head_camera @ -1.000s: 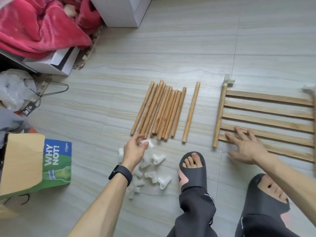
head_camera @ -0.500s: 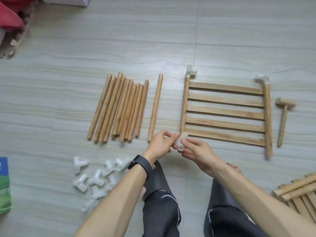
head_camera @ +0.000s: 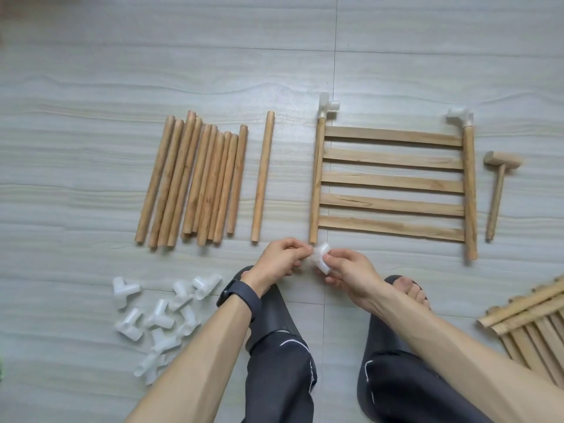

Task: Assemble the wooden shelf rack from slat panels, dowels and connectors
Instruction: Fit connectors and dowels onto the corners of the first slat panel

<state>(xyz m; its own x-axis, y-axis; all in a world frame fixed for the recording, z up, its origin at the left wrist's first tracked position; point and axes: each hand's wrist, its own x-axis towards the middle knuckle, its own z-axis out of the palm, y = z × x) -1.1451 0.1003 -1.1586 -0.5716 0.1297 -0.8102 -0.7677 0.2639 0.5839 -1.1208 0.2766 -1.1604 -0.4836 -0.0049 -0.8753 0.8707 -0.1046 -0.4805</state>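
A white plastic connector (head_camera: pixel 321 255) is pinched between my left hand (head_camera: pixel 279 259) and my right hand (head_camera: pixel 348 270), just below the near end of the left rail of a slat panel (head_camera: pixel 392 181). That panel lies flat on the floor, with white connectors on its two far rail ends (head_camera: pixel 327 108) (head_camera: pixel 460 117). A row of several wooden dowels (head_camera: pixel 195 181) lies to the left, with one single dowel (head_camera: pixel 262 178) apart from it. A heap of several loose white connectors (head_camera: pixel 161 315) lies at the lower left.
A small wooden mallet (head_camera: pixel 499 184) lies right of the panel. Another slat panel (head_camera: pixel 531 325) pokes in at the lower right edge. My two feet in dark slippers (head_camera: pixel 274 306) (head_camera: pixel 396 306) rest on the grey tiled floor below my hands.
My left hand took a connector from the heap and brought it to the right; my right hand left the slat panel and now both hold the connector. The view swung right.
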